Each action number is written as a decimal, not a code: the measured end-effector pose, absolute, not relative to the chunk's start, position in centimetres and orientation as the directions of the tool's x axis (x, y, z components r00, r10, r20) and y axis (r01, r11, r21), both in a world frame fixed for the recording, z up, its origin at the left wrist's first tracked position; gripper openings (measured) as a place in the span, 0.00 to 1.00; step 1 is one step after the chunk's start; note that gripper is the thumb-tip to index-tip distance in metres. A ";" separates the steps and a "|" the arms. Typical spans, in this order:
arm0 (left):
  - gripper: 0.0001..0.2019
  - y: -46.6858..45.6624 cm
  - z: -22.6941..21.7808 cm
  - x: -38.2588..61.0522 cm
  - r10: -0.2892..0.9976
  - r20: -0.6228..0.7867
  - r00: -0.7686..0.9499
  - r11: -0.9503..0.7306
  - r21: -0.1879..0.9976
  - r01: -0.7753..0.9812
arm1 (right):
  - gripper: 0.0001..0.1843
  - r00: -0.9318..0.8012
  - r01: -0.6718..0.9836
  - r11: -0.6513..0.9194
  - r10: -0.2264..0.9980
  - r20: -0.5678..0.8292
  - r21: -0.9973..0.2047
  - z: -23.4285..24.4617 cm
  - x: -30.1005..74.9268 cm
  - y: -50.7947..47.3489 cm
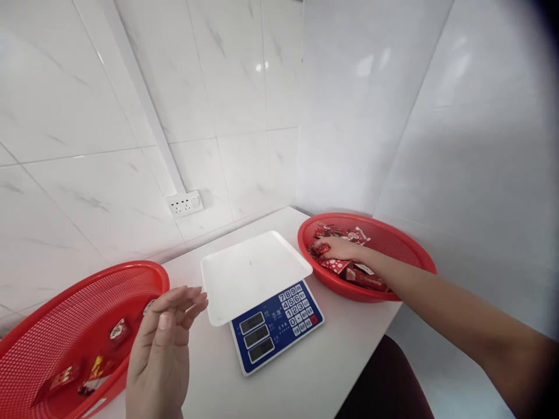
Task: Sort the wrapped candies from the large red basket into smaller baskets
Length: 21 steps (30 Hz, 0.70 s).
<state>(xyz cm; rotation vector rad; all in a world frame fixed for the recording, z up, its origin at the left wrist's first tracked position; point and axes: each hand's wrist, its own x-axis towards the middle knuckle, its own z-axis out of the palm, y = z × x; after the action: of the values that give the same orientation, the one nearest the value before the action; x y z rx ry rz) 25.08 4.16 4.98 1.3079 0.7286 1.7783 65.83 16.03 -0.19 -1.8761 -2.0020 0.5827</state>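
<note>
My right hand (339,248) reaches into the red basket (410,247) at the right, its fingers closed down among the red wrapped candies (364,277) there; what they grip I cannot make out. My left hand (163,349) hovers open, fingers together and stretched out, between the left red basket (65,302) and the scale (262,302), holding nothing. The left basket holds a few red candy packets (119,330). The scale's white pan (251,273) is bare.
The blue keypad and displays (279,326) of the scale face me. A white wall socket (184,203) sits on the tiled wall behind. The white counter ends at its edge (371,361) at right, with a dark shape below it.
</note>
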 end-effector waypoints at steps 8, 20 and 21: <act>0.10 3.6 5.5 25.2 0.855 0.456 -0.245 -0.506 0.837 -0.208 | 0.17 0.187 0.655 -0.069 0.980 0.073 -0.752 1.4 68.7 15.4; 0.10 3.3 5.9 24.8 0.853 0.452 -0.261 -0.504 0.843 -0.186 | 0.14 0.332 0.660 -0.142 0.936 0.117 -0.738 2.0 68.8 16.0; 0.10 3.3 5.9 24.7 0.849 0.457 -0.264 -0.509 0.841 -0.183 | 0.15 0.339 0.666 -0.153 0.934 0.113 -0.730 2.2 68.8 15.9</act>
<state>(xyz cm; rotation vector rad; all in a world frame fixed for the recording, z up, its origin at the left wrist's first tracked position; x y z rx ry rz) 24.73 3.26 5.94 1.2598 0.8788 1.8521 68.75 15.93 2.23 -1.8990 -1.4033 0.4830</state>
